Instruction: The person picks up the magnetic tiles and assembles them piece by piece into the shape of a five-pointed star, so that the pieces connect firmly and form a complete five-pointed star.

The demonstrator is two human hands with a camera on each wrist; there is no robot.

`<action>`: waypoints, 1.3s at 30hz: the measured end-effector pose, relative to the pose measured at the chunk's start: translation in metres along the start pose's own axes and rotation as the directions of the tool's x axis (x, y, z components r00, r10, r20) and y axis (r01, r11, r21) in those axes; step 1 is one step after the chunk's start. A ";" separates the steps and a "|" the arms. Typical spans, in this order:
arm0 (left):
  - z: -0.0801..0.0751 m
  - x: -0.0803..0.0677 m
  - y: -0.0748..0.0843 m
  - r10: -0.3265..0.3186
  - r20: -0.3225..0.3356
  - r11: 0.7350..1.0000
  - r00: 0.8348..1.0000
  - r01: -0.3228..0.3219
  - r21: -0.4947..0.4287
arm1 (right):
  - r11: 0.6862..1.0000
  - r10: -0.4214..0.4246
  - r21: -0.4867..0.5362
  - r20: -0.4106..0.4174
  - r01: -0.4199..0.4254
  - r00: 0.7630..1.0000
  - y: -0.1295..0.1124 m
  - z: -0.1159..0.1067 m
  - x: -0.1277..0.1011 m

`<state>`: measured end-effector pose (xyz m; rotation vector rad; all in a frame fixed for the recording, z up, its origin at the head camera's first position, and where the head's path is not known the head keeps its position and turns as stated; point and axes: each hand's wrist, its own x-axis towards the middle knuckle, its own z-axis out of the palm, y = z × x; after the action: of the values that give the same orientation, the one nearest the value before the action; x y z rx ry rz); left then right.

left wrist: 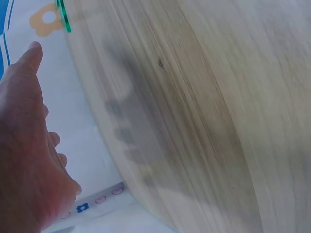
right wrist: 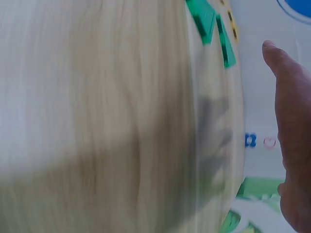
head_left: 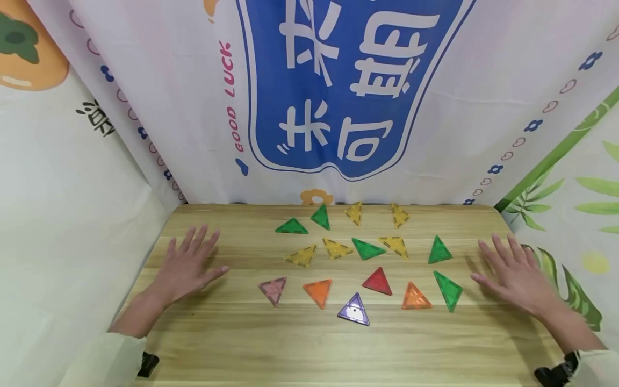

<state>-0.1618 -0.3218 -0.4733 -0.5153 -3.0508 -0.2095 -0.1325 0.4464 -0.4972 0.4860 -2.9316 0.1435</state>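
Observation:
Several flat translucent triangle tiles lie spread over the middle of a wooden table: green ones, yellow ones, a red one, two orange, a pink one and a purple one. My left hand is at the table's left side, fingers spread and straight, holding nothing. My right hand mirrors it at the right, a little right of a green tile. In the left wrist view the left hand hovers above the wood, casting a shadow. The right hand does the same in the right wrist view.
A printed cloth backdrop rises behind the table's far edge, and cloth walls close in the left and right sides. The table's near half carries no tiles. Green tiles appear blurred near the table edge in the right wrist view.

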 end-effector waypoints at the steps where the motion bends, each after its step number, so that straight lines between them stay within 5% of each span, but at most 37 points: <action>1: 0.001 0.001 0.002 0.006 -0.001 1.000 1.000 -0.006 0.001 | 1.000 -0.008 -0.001 -0.002 0.008 1.000 -0.003 0.000 0.002; 26: 0.020 0.016 0.046 0.166 0.031 0.986 0.986 -0.166 0.022 | 0.974 -0.225 0.014 0.015 0.225 0.974 -0.112 -0.003 0.059; 39: 0.029 0.014 0.070 0.245 0.010 0.969 0.969 -0.245 0.031 | 0.928 -0.366 0.079 0.017 0.364 0.930 -0.173 0.018 0.080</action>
<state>-0.1522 -0.2483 -0.4921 -0.8833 -2.9522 -0.1485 -0.1536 0.2564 -0.4890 1.0419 -2.8094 0.1977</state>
